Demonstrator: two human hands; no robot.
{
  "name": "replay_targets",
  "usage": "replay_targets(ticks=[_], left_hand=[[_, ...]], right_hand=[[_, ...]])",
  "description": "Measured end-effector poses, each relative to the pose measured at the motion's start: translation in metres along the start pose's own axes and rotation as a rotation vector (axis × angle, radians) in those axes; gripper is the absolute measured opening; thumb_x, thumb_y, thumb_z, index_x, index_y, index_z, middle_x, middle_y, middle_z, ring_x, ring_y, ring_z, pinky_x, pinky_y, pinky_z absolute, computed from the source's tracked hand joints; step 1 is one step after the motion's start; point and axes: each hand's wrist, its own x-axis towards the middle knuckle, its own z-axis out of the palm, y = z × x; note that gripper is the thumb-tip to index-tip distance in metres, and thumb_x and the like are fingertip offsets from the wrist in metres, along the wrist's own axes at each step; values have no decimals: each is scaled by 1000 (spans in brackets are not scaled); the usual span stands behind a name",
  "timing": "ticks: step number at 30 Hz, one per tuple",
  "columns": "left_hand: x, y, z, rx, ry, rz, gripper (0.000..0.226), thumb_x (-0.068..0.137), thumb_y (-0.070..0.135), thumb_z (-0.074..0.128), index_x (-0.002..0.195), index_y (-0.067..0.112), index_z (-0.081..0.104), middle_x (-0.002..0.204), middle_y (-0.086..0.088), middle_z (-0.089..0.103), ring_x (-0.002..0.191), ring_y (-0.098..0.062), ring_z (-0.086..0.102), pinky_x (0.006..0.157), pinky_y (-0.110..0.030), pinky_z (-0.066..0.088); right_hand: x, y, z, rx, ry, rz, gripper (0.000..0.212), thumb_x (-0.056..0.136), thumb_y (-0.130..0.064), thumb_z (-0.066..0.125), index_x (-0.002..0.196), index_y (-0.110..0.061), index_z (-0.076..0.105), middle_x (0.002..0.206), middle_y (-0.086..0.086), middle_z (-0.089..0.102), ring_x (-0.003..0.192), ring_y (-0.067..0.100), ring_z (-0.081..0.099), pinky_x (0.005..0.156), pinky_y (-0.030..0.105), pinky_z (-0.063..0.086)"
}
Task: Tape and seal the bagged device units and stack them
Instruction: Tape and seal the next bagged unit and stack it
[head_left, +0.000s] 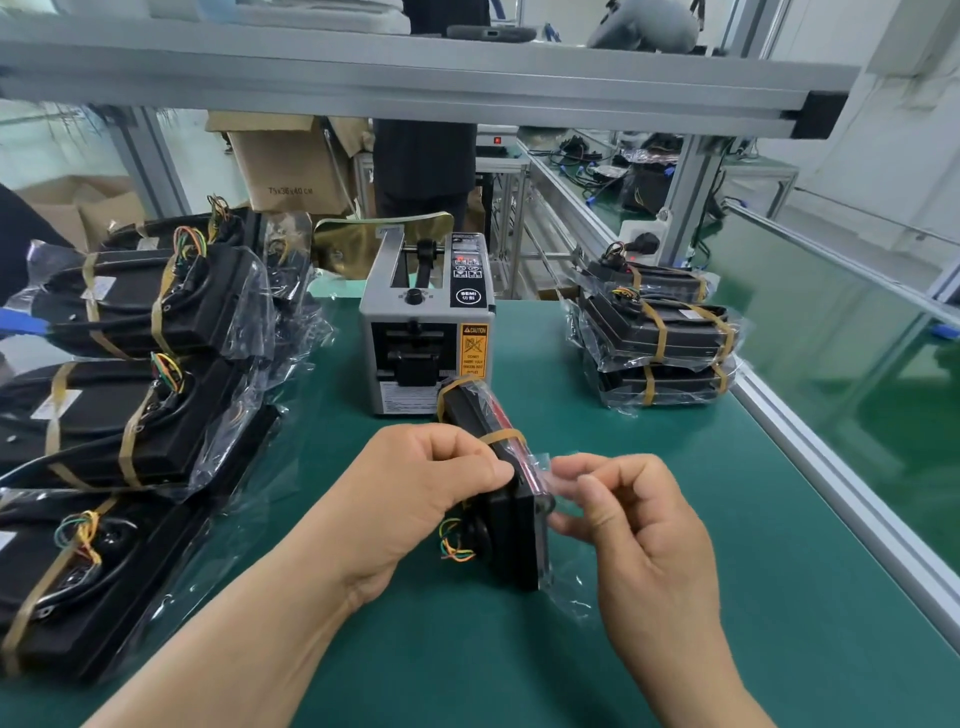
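Observation:
A black device unit (511, 525) in a clear bag, with tan bands and coloured wires, stands on edge on the green mat in front of me. My left hand (415, 493) grips its upper left side, thumb on the top edge. My right hand (631, 525) pinches the loose clear bag flap (545, 470) at the unit's right side. A grey tape dispenser (428, 332) stands just behind the unit. Three banded, bagged units are stacked at the right (662, 343). Several more bagged units lie at the left (135, 374).
The green mat (467, 649) ends at an aluminium rail (841, 499) on the right. An aluminium shelf beam (415, 88) runs overhead. Cardboard boxes (291, 161) and a standing person (423, 166) are behind the bench.

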Motion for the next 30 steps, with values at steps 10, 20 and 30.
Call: replay_targets(ticks=[10,20,30], left_hand=[[-2,7,-4,-150,-100,-97,7,66,23,77,64,19,73,71,-2,67,60,-11,54,65,-20,50],[1,8,-9,-59,-126,-67,10,78,12,76,69,15,74,79,-7,72,73,-14,64,76,-23,54],[5,16,-9,62,-150,-73,10,80,7,77,72,9,72,77,-10,68,75,-20,60,86,-38,51]], right_hand=[[-10,-1,9,-15,51,15,24,100,-37,48,76,-43,50,101,-6,76,94,12,73,80,41,61],[-17,2,12,118,26,-5,15,88,-25,57,89,-39,52,100,2,77,100,14,72,86,37,57],[-16,7,11,0,-15,-53,58,69,3,87,90,-44,59,100,-10,74,97,4,68,76,16,56]])
